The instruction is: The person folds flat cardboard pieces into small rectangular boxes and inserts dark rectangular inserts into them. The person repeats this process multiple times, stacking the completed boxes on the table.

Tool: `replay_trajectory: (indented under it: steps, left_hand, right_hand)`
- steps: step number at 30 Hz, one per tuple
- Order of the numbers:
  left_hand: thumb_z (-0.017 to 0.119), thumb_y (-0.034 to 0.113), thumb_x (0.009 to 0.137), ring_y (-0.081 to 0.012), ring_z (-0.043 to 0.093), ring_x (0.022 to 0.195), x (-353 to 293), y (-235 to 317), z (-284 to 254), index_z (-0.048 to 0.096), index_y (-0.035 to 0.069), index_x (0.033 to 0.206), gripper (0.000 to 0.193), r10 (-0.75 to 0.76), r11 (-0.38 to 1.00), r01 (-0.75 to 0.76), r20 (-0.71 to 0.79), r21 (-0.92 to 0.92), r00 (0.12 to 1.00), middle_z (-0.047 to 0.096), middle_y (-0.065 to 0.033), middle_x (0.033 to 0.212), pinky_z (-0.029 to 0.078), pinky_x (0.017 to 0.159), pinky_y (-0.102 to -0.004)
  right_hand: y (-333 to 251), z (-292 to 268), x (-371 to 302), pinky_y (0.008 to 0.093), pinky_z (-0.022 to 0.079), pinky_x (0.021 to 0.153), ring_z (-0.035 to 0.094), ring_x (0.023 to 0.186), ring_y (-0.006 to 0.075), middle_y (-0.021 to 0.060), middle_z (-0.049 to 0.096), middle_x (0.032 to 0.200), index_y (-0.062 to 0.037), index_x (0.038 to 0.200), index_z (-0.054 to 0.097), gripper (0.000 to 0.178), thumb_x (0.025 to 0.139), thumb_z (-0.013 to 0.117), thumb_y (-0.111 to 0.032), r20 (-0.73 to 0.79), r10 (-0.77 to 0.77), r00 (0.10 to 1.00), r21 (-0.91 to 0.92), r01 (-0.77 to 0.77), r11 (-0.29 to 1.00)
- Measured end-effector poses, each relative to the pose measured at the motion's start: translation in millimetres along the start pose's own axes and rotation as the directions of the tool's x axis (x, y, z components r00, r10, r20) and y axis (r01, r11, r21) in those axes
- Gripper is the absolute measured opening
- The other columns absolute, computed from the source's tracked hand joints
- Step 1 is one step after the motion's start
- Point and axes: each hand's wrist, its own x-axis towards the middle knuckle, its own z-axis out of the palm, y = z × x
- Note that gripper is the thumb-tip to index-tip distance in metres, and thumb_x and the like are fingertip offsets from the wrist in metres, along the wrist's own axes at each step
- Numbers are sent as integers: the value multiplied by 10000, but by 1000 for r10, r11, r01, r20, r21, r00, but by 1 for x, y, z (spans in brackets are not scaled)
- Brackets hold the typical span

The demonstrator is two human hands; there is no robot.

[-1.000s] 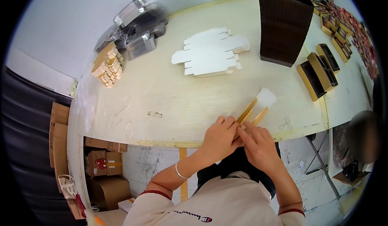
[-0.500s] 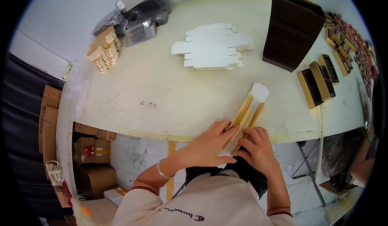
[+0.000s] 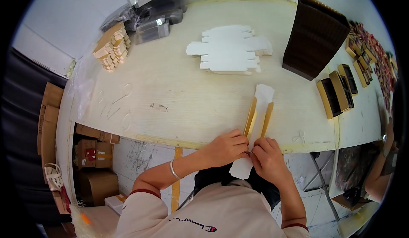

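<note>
Between my hands is a partly folded cardboard box (image 3: 262, 99), white inside with gold side walls standing up. It lies lengthwise over the table's near edge, its far white end flap flat on the tabletop. My left hand (image 3: 233, 146) is closed on the near end of its left wall, fingers bent. My right hand (image 3: 268, 155) is closed on the near end of the right wall. The fingertips of both hands come close together there. A white flap hangs toward my lap below them. Farther back lies a stack of flat white box blanks (image 3: 228, 48).
A tall dark brown box (image 3: 315, 38) stands at the back right, near gold boxes with dark insides (image 3: 331, 95). Folded gold card pieces (image 3: 113, 46) and clear plastic cases (image 3: 153, 29) sit at the back left. Cartons (image 3: 96, 153) are under the table. Another person's arm (image 3: 381, 165) shows at far right.
The box has turned from slanting right to nearly straight ahead of me. Both hands have closed in at its near end, and my left thumb is no longer stretched out.
</note>
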Motion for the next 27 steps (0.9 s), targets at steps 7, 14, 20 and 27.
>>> replay_trajectory:
  steps: [7, 14, 20, 27]
  left_hand:
    - [748, 143, 696, -227, 541, 761, 4, 14, 4, 626, 85, 753, 147, -182, 983, 182, 1, 40, 983, 599, -13, 826, 482, 633, -318]
    - [726, 100, 713, -276, 550, 728, 7, 11, 0, 604, 32, 779, 155, -318, 930, 327, 78, -170, 945, 582, -77, 791, 471, 609, -354]
    - [692, 211, 823, -196, 536, 698, 14, -3, -24, 650, 0, 936, 243, -317, 676, 463, 341, -573, 885, 611, -97, 840, 457, 638, -294]
    - [572, 67, 920, -175, 594, 909, 5, 6, -8, 394, 34, 1205, 338, -462, 643, 513, 247, -568, 852, 517, -140, 1219, 510, 717, -298]
  right_hand:
    - [-3, -1, -9, 403, 438, 846, 544, 953, 330, 167, 540, 1125, 12, 980, 566, 288, 702, 612, 73, 3, 53, 999, 78, -53, 996]
    - [-8, -1, -30, 396, 431, 936, 540, 1041, 313, 217, 413, 1392, 92, 1263, 479, 620, 653, 585, 53, 80, -31, 996, -149, 42, 988]
    - [7, 14, -19, 371, 486, 751, 580, 851, 289, 151, 592, 1076, 37, 1092, 607, 390, 709, 676, 39, -270, -68, 960, 122, 105, 987]
    - [0, 31, -11, 296, 483, 544, 570, 688, 227, 136, 597, 942, -17, 1044, 607, 282, 775, 671, 43, -363, 393, 845, 598, -113, 794]
